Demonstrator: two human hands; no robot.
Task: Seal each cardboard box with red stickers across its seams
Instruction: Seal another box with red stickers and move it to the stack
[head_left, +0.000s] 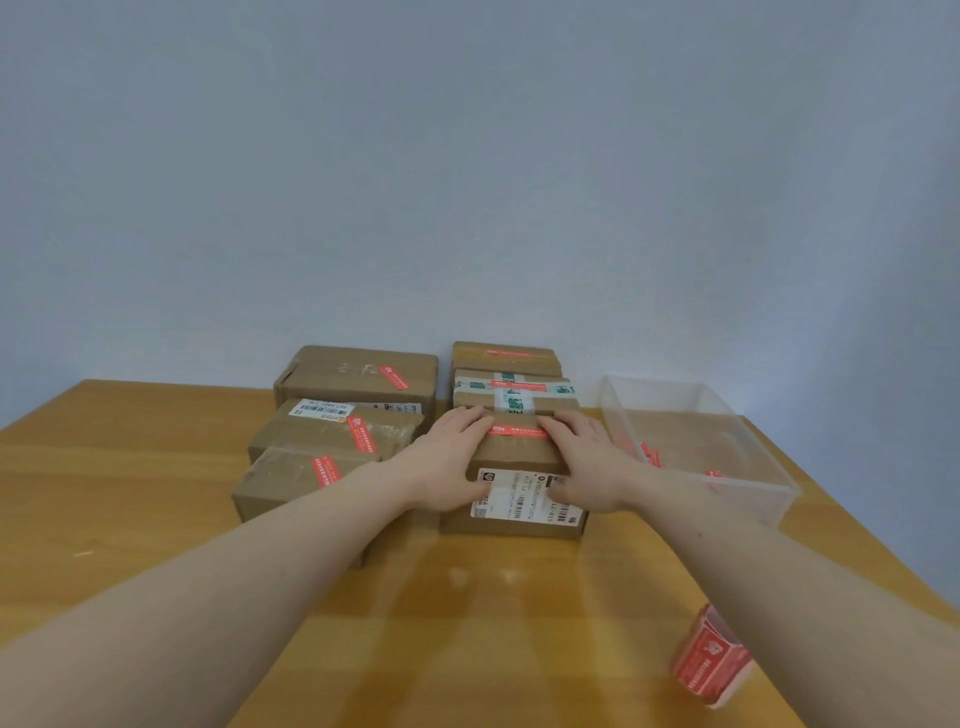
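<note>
Boxes (511, 483) crowd a wooden table (130, 499) (pale wall (467, 156) behind).

So 6 brown cardboard boxes (358, 379) sit in 2 rows on the wooden desk (130, 467), clear plastic bin (769, 499) right of them, red sticker roll (711, 657) nearer me.

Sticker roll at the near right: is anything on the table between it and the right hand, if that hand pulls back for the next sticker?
Nothing visible. The right hand presses the front box; bare table lies between it and the sticker roll. The clear bin sits off to the right.
</note>
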